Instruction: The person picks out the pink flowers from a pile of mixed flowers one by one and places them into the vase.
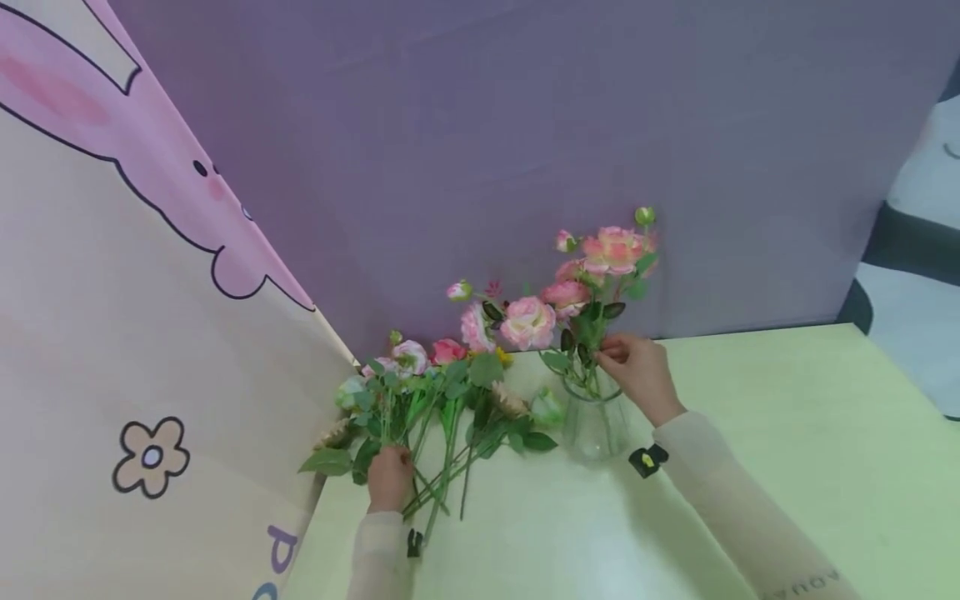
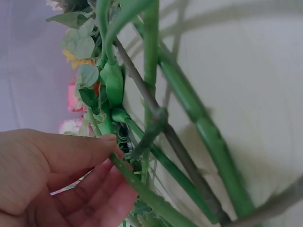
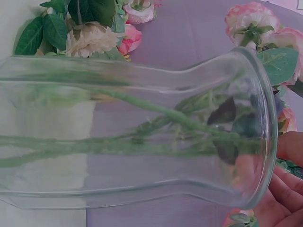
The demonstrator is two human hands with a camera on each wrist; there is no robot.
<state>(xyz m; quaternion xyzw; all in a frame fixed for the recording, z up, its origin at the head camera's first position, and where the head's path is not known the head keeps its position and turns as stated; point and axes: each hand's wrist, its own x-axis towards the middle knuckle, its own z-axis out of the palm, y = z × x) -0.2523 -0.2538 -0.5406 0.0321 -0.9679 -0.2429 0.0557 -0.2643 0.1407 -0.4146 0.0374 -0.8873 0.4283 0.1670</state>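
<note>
A clear glass vase (image 1: pixel 596 433) stands on the table, with pink artificial flowers (image 1: pixel 528 322) rising from it. My right hand (image 1: pixel 637 371) pinches a flower stem just above the vase's rim. Through the glass in the right wrist view, several green stems (image 3: pixel 156 111) run down inside, and the rim partly covers the right fingers. To the left, my left hand (image 1: pixel 390 479) is among a pile of loose flowers. Its thumb and fingers pinch one green stem (image 2: pixel 147 194) in the left wrist view, beside other crossing stems (image 2: pixel 199 125).
The loose pile holds a red-pink flower (image 1: pixel 447 351), a beige flower (image 1: pixel 510 402) and large leaves (image 1: pixel 327 461). A purple backdrop (image 1: pixel 480 167) rises behind the pale green table (image 1: pixel 787 433). On the left stands a cream panel (image 1: pixel 225 400) with a pink cartoon.
</note>
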